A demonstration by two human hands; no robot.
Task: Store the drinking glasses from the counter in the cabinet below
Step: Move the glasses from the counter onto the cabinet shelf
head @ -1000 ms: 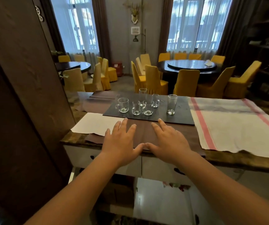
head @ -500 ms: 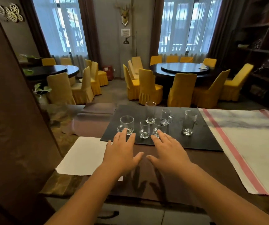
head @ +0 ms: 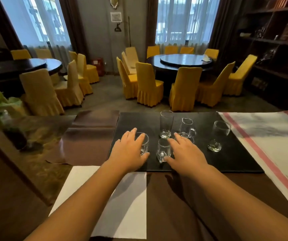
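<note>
Both hands reach over the black mat [head: 226, 159] on the bench [head: 183, 202], where the drinking glasses stand. The left hand [head: 128, 153] lies spread against the near-left mug [head: 144, 143], fingers over its rim and thumb at its base; its grip is wide and not closed on the glass. Just right of that grip stands a small handled glass [head: 163, 150], and the right hand [head: 185, 153] lies flat beside it, thumb tip touching its base, grip wide. Under the right fingers sits another glass, mostly hidden. Beyond the right grip stand a tall tumbler [head: 166, 124] and a handled glass [head: 187, 127]; well to its right stands a footed glass [head: 218, 135]. A striped cloth [head: 270, 136] lies farther right, and white paper [head: 115, 202] lies under the left forearm.
</note>
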